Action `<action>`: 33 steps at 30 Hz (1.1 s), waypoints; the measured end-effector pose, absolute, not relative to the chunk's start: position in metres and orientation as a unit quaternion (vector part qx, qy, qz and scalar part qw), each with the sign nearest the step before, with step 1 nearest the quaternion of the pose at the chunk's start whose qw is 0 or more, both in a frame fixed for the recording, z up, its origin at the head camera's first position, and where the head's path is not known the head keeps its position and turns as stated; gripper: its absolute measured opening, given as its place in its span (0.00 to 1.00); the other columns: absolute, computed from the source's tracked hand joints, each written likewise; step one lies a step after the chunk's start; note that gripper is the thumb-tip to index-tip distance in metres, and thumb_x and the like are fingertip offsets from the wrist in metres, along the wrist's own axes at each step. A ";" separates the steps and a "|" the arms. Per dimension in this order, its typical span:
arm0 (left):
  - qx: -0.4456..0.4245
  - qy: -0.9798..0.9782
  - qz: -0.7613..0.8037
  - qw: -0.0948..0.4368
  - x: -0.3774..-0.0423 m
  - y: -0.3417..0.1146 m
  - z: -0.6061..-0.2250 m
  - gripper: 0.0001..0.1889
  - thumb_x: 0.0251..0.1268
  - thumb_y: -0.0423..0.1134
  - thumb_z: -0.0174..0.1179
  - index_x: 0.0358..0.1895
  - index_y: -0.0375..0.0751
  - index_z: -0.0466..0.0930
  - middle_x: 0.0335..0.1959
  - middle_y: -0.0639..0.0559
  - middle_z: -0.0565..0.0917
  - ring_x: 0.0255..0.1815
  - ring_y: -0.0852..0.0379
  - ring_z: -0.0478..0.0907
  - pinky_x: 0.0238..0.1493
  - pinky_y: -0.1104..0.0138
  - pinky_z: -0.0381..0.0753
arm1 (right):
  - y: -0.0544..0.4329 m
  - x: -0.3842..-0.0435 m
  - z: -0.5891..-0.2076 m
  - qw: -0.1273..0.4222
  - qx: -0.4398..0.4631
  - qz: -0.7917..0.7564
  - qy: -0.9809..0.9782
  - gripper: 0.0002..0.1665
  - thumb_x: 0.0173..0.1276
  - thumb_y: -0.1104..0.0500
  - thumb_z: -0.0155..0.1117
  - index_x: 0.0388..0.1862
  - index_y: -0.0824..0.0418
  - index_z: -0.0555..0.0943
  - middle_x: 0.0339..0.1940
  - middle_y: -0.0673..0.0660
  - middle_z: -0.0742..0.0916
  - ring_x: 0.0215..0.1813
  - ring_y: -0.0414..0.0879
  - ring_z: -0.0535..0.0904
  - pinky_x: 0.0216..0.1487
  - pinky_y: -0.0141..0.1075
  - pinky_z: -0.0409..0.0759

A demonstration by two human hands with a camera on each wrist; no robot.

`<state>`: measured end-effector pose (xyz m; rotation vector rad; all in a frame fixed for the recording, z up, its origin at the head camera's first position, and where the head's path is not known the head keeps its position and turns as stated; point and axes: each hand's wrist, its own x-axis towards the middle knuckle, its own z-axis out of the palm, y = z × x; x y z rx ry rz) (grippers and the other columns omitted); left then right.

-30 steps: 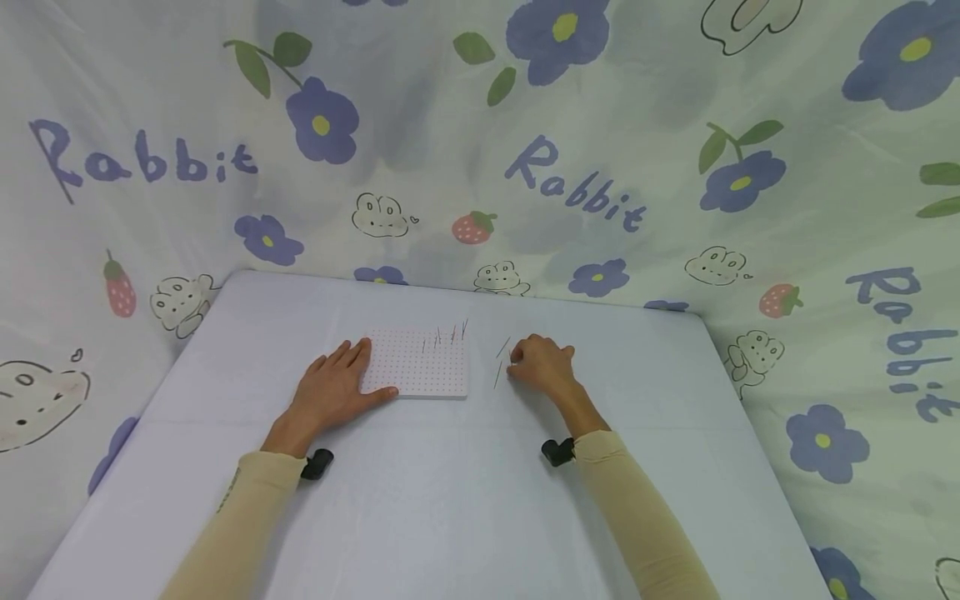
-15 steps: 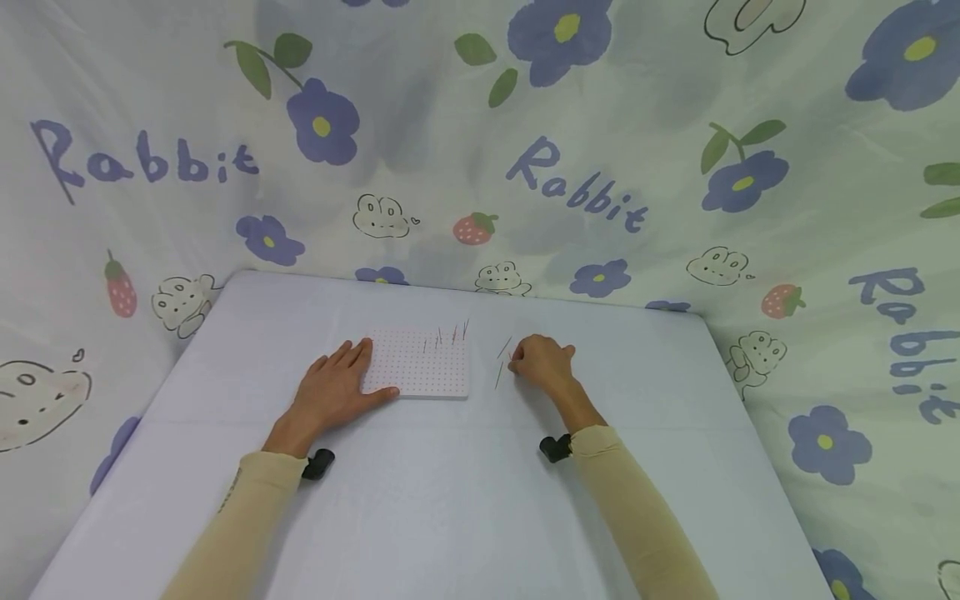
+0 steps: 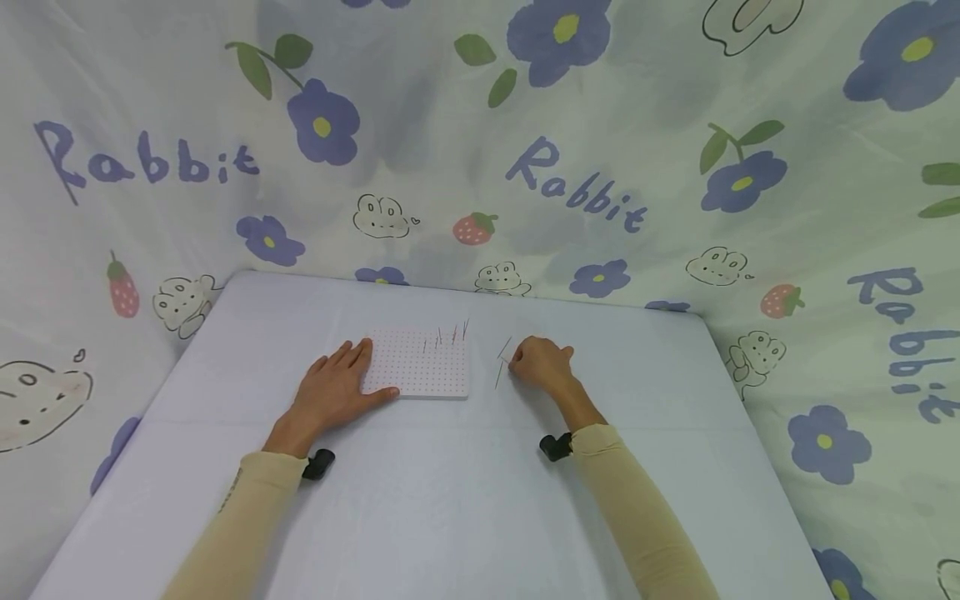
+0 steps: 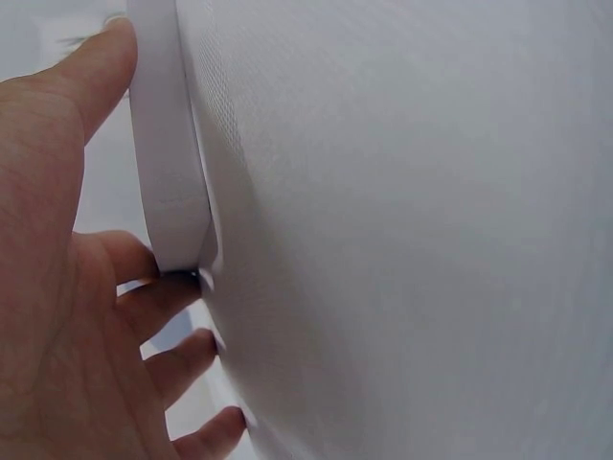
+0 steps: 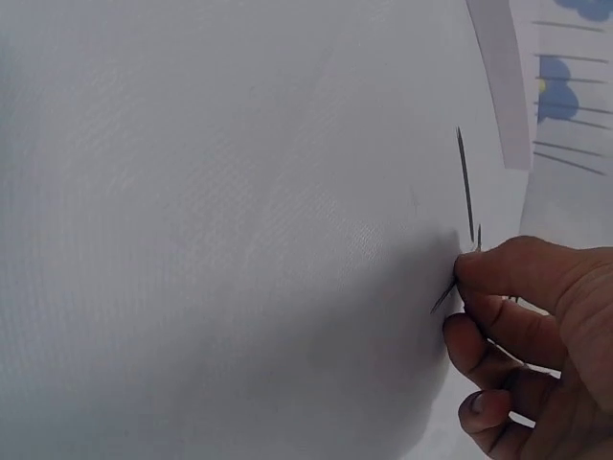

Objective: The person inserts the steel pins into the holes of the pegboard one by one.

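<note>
A white board with a grid of small holes [image 3: 420,377] lies on the table in the head view, with several thin dark needles [image 3: 439,337] standing in its far right part. My left hand [image 3: 333,390] rests against the board's left side, fingers fairly straight and thumb [image 4: 110,57] on its front edge. To the right of the board, my right hand [image 3: 542,363] pinches a thin needle [image 5: 442,297] between thumb and forefinger, close to the tabletop. The fingers hide its middle. Another needle [image 5: 465,182] lies just beyond the fingertips in the right wrist view.
Loose needles lie between board and right hand, one nearer [image 3: 498,375] and one farther [image 3: 506,347]. A white cloth covers the table [image 3: 450,500]. Behind it hangs a curtain [image 3: 420,150] printed with flowers and rabbits.
My right thumb and forefinger, apart a second ago, have come together on a needle, whose end now shows left of the fingertips. The left hand and board have stayed put.
</note>
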<state>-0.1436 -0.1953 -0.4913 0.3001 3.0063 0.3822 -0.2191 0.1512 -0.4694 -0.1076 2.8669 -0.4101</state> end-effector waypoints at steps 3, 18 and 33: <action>0.099 0.986 0.126 0.048 -0.143 -0.195 -0.491 0.57 0.63 0.74 0.54 0.79 0.30 0.50 0.79 0.33 0.57 0.79 0.32 0.51 0.74 0.35 0.50 | 0.152 -0.220 -0.471 0.119 -0.044 -0.140 0.982 0.07 0.64 0.55 0.66 0.28 0.52 0.88 0.30 0.47 0.88 0.37 0.46 0.79 0.57 0.59 0.65; 0.099 0.985 0.128 0.054 -0.144 -0.195 -0.491 0.58 0.63 0.75 0.53 0.80 0.31 0.48 0.79 0.34 0.57 0.80 0.33 0.50 0.74 0.35 0.50 | 0.140 -0.222 -0.459 0.056 -0.101 -0.166 0.979 0.09 0.63 0.53 0.67 0.24 0.50 0.82 0.21 0.44 0.83 0.30 0.44 0.77 0.49 0.56 0.67; 0.101 0.986 0.126 0.050 -0.144 -0.195 -0.491 0.58 0.62 0.75 0.53 0.79 0.30 0.49 0.79 0.34 0.58 0.79 0.32 0.51 0.74 0.35 0.51 | 0.116 -0.224 -0.435 -0.015 -0.143 -0.235 0.961 0.05 0.63 0.52 0.66 0.33 0.51 0.83 0.27 0.43 0.84 0.31 0.43 0.78 0.46 0.50 0.64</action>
